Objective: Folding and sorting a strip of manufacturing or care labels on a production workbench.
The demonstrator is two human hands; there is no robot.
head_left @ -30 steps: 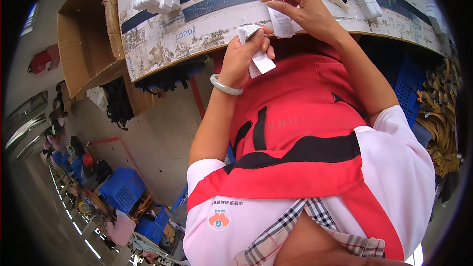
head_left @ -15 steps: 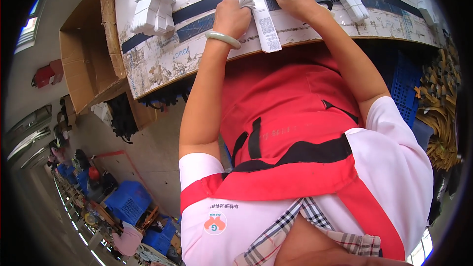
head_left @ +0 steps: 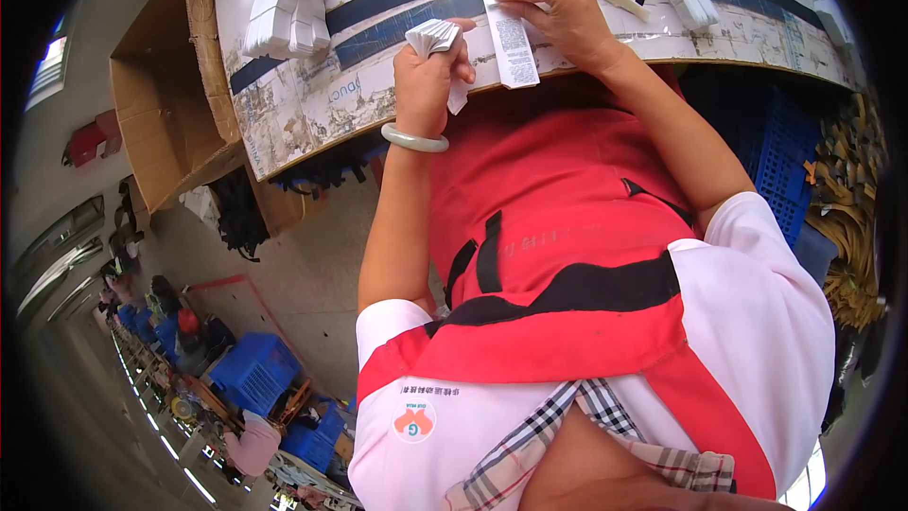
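Labels (head_left: 433, 37) sit in a small white stack in the left hand (head_left: 426, 76). That hand is closed in a fist around them, just at the near edge of the table (head_left: 312, 104). The stack fans out a bit at the top. A pale bangle (head_left: 414, 139) rings the wrist below it.

One long white strip (head_left: 506, 24) lies flat on the table, and its near end hangs a little over the edge. The right hand (head_left: 563, 14) rests on it. Its fingertips are bent and pinch or press the strip near its middle. I cannot tell if the strip is lifted or only held down.

To do this bit well, I think the right hand should keep the strip flat and straight, so it does not slide or curl. The left hand should grip the stack firmly but not crush it, so the papers stay even. Small, slow finger moves would help here, since the papers are thin and could slip.

Both arms reach forward from the body over the red apron (head_left: 558, 255). The left arm is nearly straight, with the fist turned up. The right arm bends at the elbow and comes in from the side, with the palm facing down.

Another white pile (head_left: 284, 14) sits farther left on the table, well apart from the hands. A cardboard box (head_left: 161, 104) stands beside the table.
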